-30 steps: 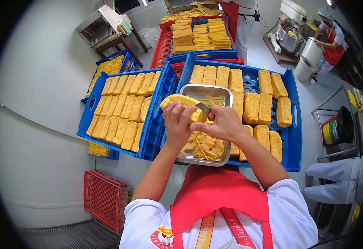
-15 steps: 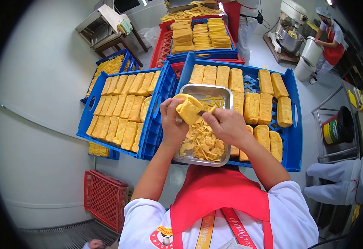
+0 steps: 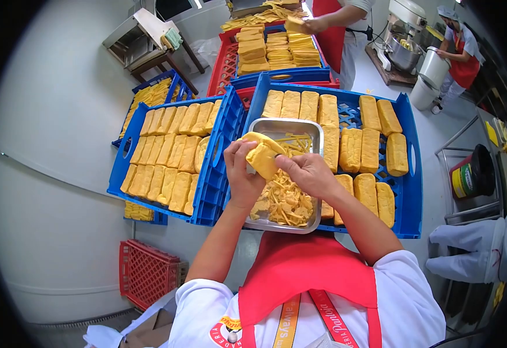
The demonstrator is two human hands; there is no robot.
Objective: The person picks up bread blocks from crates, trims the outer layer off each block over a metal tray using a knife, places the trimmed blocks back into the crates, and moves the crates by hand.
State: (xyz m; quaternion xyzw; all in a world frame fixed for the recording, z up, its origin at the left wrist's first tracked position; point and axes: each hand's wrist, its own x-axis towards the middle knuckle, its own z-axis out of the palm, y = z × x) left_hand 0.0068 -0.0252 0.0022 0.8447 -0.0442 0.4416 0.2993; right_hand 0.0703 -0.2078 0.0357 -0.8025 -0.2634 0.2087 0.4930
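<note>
My left hand is wrapped round a yellow bread loaf, held tilted above a metal pan. Closed at the loaf's right side, my right hand grips a small knife; only a dark bit of it shows, the rest hidden by fingers. Under both hands is the metal pan, heaped with yellow crust trimmings. The pan rests on a blue crate of whole loaves, close in front of my red apron.
Left of the pan stands another blue crate with rows of loaves. Beyond are stacked slices in a crate, where a co-worker's hand holds a slice. A mixer and another person are at back right. Red crates stand lower left.
My right hand has shifted slightly left against the loaf, and less of the knife shows. At the back, a co-worker's hand with a slice has come into view. Cloth appears at lower left.
</note>
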